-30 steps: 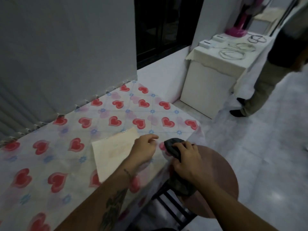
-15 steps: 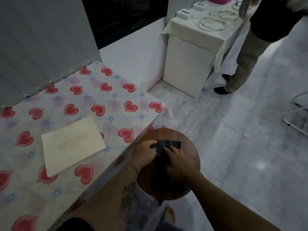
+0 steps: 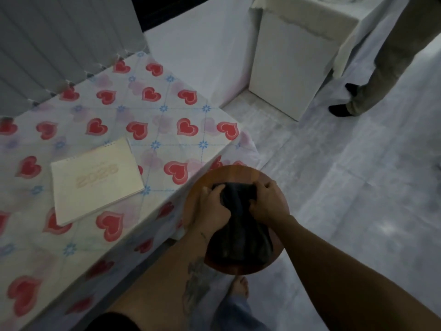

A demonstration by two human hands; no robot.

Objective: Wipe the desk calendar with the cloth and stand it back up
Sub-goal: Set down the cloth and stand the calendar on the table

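The cream desk calendar (image 3: pixel 95 180) lies flat on the heart-patterned tablecloth (image 3: pixel 155 115), cover up with pale "2026" lettering. To its right, off the table's edge, a dark cloth (image 3: pixel 238 235) is spread on a round brown wooden stool (image 3: pixel 233 174). My left hand (image 3: pixel 212 206) grips the cloth's left upper edge and my right hand (image 3: pixel 267 204) grips its right upper edge. Both hands are well away from the calendar.
A white cabinet (image 3: pixel 286 68) draped with a cream cover stands at the back right. Another person's legs in khaki trousers (image 3: pixel 381 68) stand beside it on the pale tiled floor. Grey vertical blinds (image 3: pixel 59 44) hang behind the table. My bare foot (image 3: pixel 238 290) shows below the stool.
My left hand left the calendar and joined the right on the cloth over the stool. The hands have since spread apart along the cloth's upper edge. The view has tilted down and right.
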